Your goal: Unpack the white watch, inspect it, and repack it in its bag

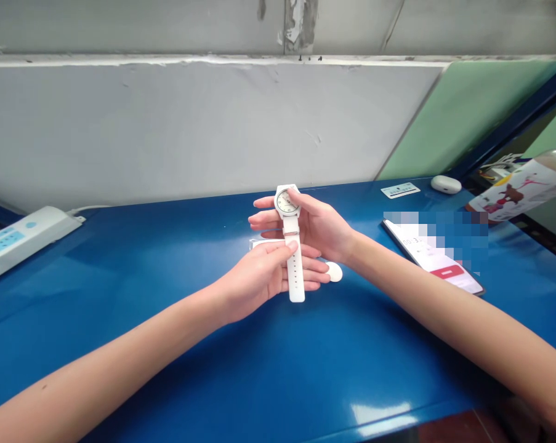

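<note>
- Wristwatch (290, 223), head view: held over blue table (167, 246); our right hand (322, 224) clamps its case (282, 208), our left hand (257, 277) pinches the strap (296, 282).
- Wall (189, 129) bounds the far edge; we note tabletop running left to power strip (32, 237).
- White disc (335, 272) just beside left hand; phone (419, 245) beyond our right forearm (411, 282), bottle (527, 184) farther right.

At your left, a power strip (28, 239) lies on the counter (120, 258). To your right are a phone (430, 253), a card (400, 190), a white case (446, 184) and a bottle (522, 187).
</note>
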Demonstrator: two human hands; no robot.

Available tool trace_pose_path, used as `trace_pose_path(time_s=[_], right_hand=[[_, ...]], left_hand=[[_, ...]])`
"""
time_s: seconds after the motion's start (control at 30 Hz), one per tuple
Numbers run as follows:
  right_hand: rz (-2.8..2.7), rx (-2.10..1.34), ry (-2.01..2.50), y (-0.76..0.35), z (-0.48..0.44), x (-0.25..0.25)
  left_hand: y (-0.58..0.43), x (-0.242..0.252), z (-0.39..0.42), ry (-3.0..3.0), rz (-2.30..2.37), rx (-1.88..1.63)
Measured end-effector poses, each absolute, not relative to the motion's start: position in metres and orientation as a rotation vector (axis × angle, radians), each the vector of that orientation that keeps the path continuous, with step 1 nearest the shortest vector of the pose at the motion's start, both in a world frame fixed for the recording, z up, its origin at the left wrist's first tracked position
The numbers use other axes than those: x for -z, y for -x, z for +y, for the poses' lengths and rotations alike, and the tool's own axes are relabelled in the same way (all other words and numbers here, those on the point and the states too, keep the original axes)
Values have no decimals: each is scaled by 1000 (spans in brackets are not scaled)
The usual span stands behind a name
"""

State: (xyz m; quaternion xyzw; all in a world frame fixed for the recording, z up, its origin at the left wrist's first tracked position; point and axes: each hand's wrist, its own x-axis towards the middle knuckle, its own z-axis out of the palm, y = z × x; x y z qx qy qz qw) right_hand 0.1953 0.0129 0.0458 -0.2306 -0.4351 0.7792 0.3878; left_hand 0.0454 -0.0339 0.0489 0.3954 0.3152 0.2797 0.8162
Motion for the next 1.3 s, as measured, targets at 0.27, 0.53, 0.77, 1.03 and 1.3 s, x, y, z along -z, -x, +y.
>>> trace_pose_path(time_s=[0.27, 0.53, 0.77, 1.03, 1.3], right_hand=[[-1076, -2013, 542, -194, 15, -44], [-1086, -1992, 567, -194, 14, -45], [-1079, -1995, 568, -194, 14, -46], [-1076, -1988, 575, -194, 15, -45], [-1018, -2016, 554, -195, 16, -46]], left_hand=[[-44, -45, -33, -865, 649, -599], [-45, -46, -33, -854, 665, -602], [-46, -48, -34, -829, 677, -596], [-45, -46, -34, -813, 684, -607], [-46, -46, -35, -799, 660, -615]])
